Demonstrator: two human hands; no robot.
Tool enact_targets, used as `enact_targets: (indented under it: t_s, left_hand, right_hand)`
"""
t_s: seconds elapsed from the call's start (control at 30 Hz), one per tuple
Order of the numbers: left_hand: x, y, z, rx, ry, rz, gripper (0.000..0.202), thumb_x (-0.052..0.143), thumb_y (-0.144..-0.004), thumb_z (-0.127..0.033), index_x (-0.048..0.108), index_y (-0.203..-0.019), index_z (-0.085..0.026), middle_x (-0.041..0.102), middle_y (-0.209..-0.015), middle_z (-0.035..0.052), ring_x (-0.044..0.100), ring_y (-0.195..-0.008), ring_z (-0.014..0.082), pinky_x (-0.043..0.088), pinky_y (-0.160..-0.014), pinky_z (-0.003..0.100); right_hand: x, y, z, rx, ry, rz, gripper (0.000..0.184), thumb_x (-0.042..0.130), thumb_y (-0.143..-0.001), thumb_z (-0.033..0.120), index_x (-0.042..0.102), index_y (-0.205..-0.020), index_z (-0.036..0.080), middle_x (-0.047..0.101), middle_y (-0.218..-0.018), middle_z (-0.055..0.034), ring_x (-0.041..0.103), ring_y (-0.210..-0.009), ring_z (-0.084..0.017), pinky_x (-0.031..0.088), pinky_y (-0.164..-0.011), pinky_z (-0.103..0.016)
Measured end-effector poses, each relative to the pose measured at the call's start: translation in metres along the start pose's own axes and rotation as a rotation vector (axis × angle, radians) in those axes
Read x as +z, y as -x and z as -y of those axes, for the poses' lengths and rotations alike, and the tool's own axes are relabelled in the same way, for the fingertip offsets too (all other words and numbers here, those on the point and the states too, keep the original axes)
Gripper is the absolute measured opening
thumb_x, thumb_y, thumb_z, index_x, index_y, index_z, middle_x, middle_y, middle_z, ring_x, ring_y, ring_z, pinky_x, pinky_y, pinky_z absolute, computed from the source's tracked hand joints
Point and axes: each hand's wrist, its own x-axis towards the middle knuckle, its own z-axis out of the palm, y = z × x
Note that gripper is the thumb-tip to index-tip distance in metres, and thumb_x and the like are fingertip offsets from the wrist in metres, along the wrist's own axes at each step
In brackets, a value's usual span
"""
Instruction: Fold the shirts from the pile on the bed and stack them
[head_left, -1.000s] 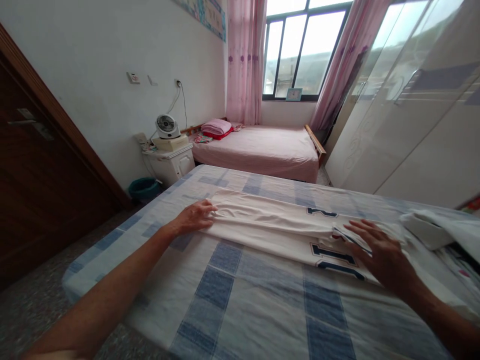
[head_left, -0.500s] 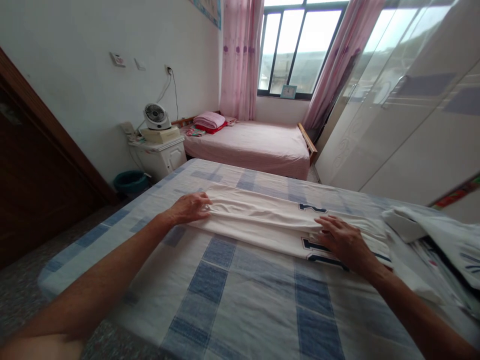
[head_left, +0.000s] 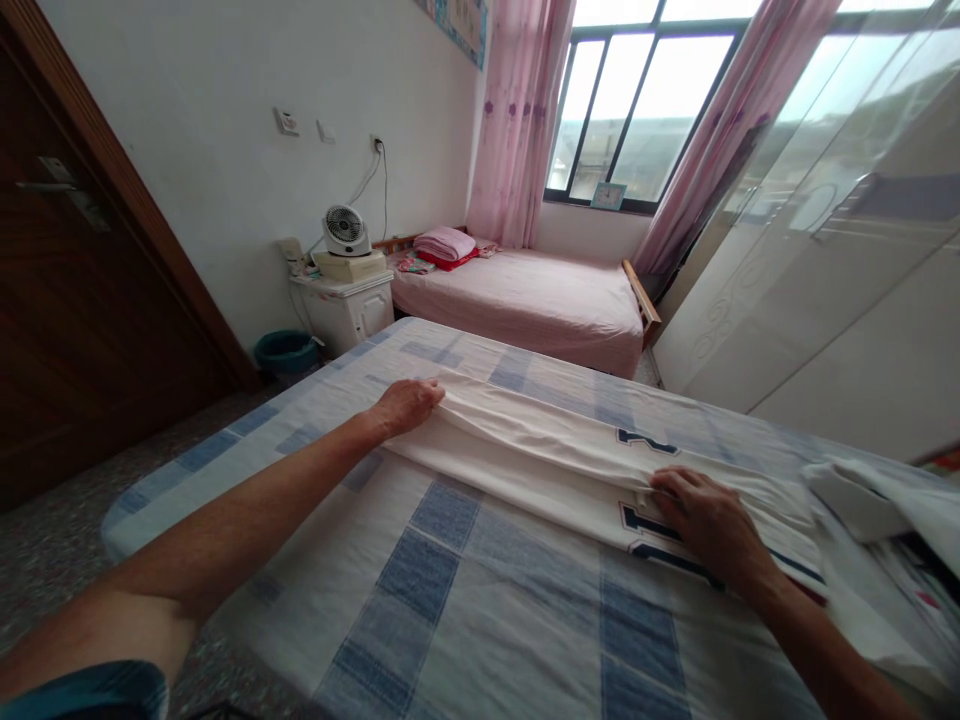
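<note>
Across the checked bed [head_left: 465, 570] lies the long-folded shirt [head_left: 540, 450]; my left hand [head_left: 409, 405] pinches its left end, my right hand [head_left: 709, 520] grips the fold by the numbers [head_left: 636, 520]. I'd pull both ends evenly taut, edges aligned

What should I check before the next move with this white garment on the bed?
1. Left hand grips one end of the white garment: ok.
2. Right hand rests on it beside the navy lettering: ok.
3. Right hand pinches the cloth: cannot tell.
4. Garment lies on the checked sheet: ok.
5. Cloth between the hands is smooth: not ok, long ridges run along it.
6. Garment is apart from the other white cloth: cannot tell.
</note>
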Motion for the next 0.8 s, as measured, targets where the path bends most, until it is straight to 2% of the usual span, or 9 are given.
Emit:
enact_targets:
  t_s: [0.1, 0.2, 0.27, 0.33, 0.37, 0.47, 0.57, 0.7, 0.8]
  left_hand:
    - [-0.005, -0.031, -0.002, -0.076, 0.033, -0.108, 0.019, 0.046, -0.078, -0.009, 0.061, -0.087, -0.018, 0.067, -0.083, 0.0051, 0.062, -0.076, 0.0187, 0.043, -0.065, 0.026]
    - [-0.018, -0.057, 0.004, -0.099, 0.045, -0.22, 0.023, 0.043, -0.081, -0.009, 0.058, -0.097, -0.016, 0.066, -0.093, 0.0077, 0.061, -0.086, 0.02, 0.044, -0.073, 0.027]
    - [-0.023, -0.059, 0.011, -0.083, 0.043, -0.335, 0.023, 0.042, -0.083, -0.01, 0.056, -0.1, -0.015, 0.064, -0.097, 0.009, 0.06, -0.089, 0.0202, 0.043, -0.075, 0.028]
    - [-0.019, -0.046, 0.018, -0.045, 0.028, -0.407, 0.021, 0.042, -0.083, -0.01, 0.056, -0.097, -0.015, 0.062, -0.096, 0.0091, 0.06, -0.086, 0.0201, 0.043, -0.073, 0.028]
    - [-0.013, -0.036, 0.021, -0.023, 0.018, -0.402, 0.019, 0.042, -0.083, -0.01, 0.056, -0.095, -0.015, 0.062, -0.094, 0.0087, 0.06, -0.084, 0.0199, 0.043, -0.072, 0.028]
    - [0.012, -0.003, 0.023, 0.008, -0.004, -0.256, 0.017, 0.043, -0.083, -0.01, 0.058, -0.089, -0.016, 0.062, -0.089, 0.0071, 0.06, -0.079, 0.0191, 0.043, -0.067, 0.027]
    - [0.026, 0.017, 0.017, -0.007, -0.051, -0.157, 0.018, 0.042, -0.084, -0.011, 0.059, -0.087, -0.017, 0.063, -0.089, 0.0071, 0.061, -0.081, 0.0195, 0.044, -0.066, 0.027]
    - [0.017, 0.022, 0.012, 0.004, -0.109, -0.092, 0.017, 0.043, -0.081, -0.012, 0.059, -0.085, -0.018, 0.064, -0.092, 0.0067, 0.061, -0.085, 0.0206, 0.045, -0.067, 0.027]
    - [0.009, 0.017, 0.02, -0.065, -0.083, -0.083, 0.019, 0.042, -0.082, -0.016, 0.06, -0.084, -0.019, 0.064, -0.097, 0.0051, 0.062, -0.087, 0.0211, 0.045, -0.069, 0.028]
  right_hand:
    - [-0.001, -0.003, -0.001, 0.05, 0.003, -0.051, 0.023, 0.041, -0.091, 0.034, 0.06, -0.087, 0.021, 0.067, -0.093, -0.0047, 0.063, -0.085, -0.021, 0.044, -0.075, -0.034]
    - [-0.006, -0.006, 0.001, 0.102, 0.054, -0.155, 0.025, 0.039, -0.092, 0.035, 0.059, -0.088, 0.021, 0.067, -0.091, -0.0057, 0.063, -0.082, -0.023, 0.044, -0.074, -0.035]
    - [-0.008, -0.005, 0.005, 0.081, 0.074, -0.209, 0.026, 0.038, -0.093, 0.036, 0.058, -0.089, 0.021, 0.067, -0.091, -0.0065, 0.062, -0.085, -0.024, 0.043, -0.075, -0.036]
    - [-0.007, -0.003, 0.012, 0.022, 0.072, -0.235, 0.026, 0.038, -0.093, 0.036, 0.058, -0.089, 0.02, 0.067, -0.092, -0.0071, 0.062, -0.09, -0.025, 0.042, -0.079, -0.037]
    - [-0.005, -0.001, 0.015, -0.011, 0.067, -0.233, 0.025, 0.039, -0.093, 0.036, 0.059, -0.089, 0.021, 0.067, -0.093, -0.0071, 0.061, -0.093, -0.025, 0.041, -0.081, -0.038]
    - [0.003, 0.004, 0.023, -0.082, 0.041, -0.201, 0.023, 0.041, -0.093, 0.034, 0.059, -0.087, 0.022, 0.067, -0.094, -0.0062, 0.059, -0.097, -0.024, 0.039, -0.086, -0.039]
    - [0.007, 0.007, 0.026, -0.071, 0.033, -0.206, 0.023, 0.042, -0.093, 0.034, 0.06, -0.086, 0.022, 0.067, -0.094, -0.0065, 0.059, -0.098, -0.025, 0.038, -0.087, -0.04]
    - [-0.006, 0.013, 0.021, -0.021, -0.009, -0.184, 0.023, 0.048, -0.09, 0.041, 0.061, -0.092, 0.022, 0.066, -0.102, -0.0071, 0.057, -0.103, -0.025, 0.038, -0.089, -0.04]
    - [-0.022, 0.023, 0.003, 0.188, 0.005, -0.184, 0.028, 0.044, -0.09, 0.04, 0.061, -0.103, 0.021, 0.065, -0.11, -0.0086, 0.058, -0.103, -0.025, 0.039, -0.089, -0.039]
